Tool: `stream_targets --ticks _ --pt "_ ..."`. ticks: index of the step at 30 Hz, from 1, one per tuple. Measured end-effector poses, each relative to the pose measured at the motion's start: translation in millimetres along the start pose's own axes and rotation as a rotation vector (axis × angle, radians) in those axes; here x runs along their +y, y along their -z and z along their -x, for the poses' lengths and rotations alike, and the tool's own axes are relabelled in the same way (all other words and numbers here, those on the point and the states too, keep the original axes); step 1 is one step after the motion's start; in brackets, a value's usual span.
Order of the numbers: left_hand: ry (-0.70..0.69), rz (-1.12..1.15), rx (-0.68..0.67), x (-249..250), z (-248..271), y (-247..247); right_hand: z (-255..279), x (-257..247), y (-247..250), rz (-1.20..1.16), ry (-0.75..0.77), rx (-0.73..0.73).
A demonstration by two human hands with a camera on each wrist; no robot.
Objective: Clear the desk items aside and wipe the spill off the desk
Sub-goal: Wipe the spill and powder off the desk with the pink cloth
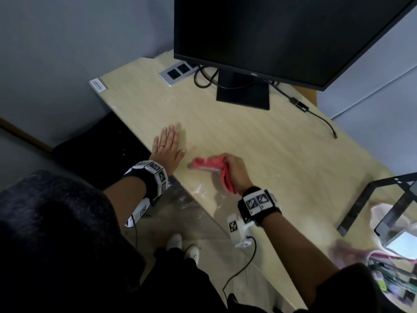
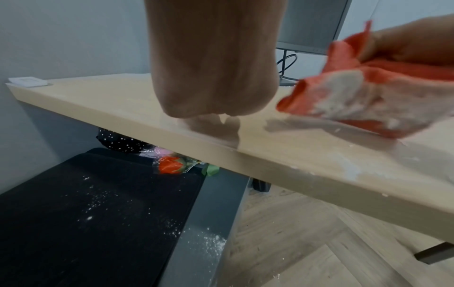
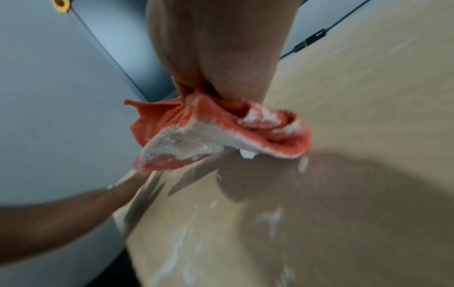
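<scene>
My right hand (image 1: 233, 168) grips a bunched red cloth (image 1: 209, 167) just above the light wood desk (image 1: 259, 141). White powder cakes the underside of the cloth (image 3: 196, 139) and clings to the cloth (image 2: 363, 97) in the left wrist view. Smears of white spill (image 1: 203, 190) lie on the desk near its front edge, below the cloth; the spill (image 3: 270, 217) looks streaked and blurred. My left hand (image 1: 168, 146) lies flat on the desk at its left edge, fingers straight, a short way left of the cloth.
A black monitor (image 1: 282, 35) on its stand (image 1: 243, 91) is at the back, with cables and a socket strip (image 1: 178, 72). A black metal stand (image 1: 379, 199) and blurred items sit at the right. A powder-dusted black seat (image 2: 98, 213) stands under the desk's left edge.
</scene>
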State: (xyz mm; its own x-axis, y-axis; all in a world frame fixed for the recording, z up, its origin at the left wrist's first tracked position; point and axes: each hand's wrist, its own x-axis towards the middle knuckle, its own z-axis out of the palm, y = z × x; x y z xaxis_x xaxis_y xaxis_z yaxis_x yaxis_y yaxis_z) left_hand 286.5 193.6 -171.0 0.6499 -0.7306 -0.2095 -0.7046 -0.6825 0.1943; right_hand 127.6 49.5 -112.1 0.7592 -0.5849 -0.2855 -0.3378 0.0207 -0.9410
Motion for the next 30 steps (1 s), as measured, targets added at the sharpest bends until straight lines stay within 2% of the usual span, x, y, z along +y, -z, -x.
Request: stream_targets --ticks 2,3,5,7,11,13,15,17,20,22,26,28,30 --pt "-0.01 0.004 0.011 5 3 1 -10 -14 10 -0.111 0.053 0.062" --pt "-0.012 0.003 0.018 8 5 1 -15 -18 12 -0.174 0.069 0.043" --pt "-0.01 0.003 -0.011 14 9 1 -28 -15 11 -0.16 0.065 0.063" --pt "-0.019 0.017 -0.058 19 12 -1 -32 -5 2 -0.077 0.038 0.08" --pt "-0.054 0.081 -0.137 16 14 1 -19 18 -26 0.286 0.073 0.037" --pt "-0.068 0.118 -0.152 11 14 3 -8 27 -39 0.299 0.188 0.032" --pt "-0.065 0.132 -0.164 11 14 5 6 37 -45 0.339 0.272 -0.029" --pt "-0.039 0.166 -0.178 15 14 8 17 44 -44 0.421 0.285 -0.153" --pt "-0.007 0.222 -0.188 21 14 13 41 43 -37 0.444 0.262 -0.303" --pt "-0.004 0.257 -0.213 22 16 14 54 48 -32 0.427 0.262 -0.33" --pt "-0.01 0.27 -0.24 22 21 15 70 54 -20 0.299 0.156 -0.371" --pt "-0.012 0.253 -0.236 25 22 15 77 45 -10 0.198 0.053 -0.346" --pt "-0.025 0.202 -0.219 27 23 14 80 32 8 0.057 -0.049 -0.241"
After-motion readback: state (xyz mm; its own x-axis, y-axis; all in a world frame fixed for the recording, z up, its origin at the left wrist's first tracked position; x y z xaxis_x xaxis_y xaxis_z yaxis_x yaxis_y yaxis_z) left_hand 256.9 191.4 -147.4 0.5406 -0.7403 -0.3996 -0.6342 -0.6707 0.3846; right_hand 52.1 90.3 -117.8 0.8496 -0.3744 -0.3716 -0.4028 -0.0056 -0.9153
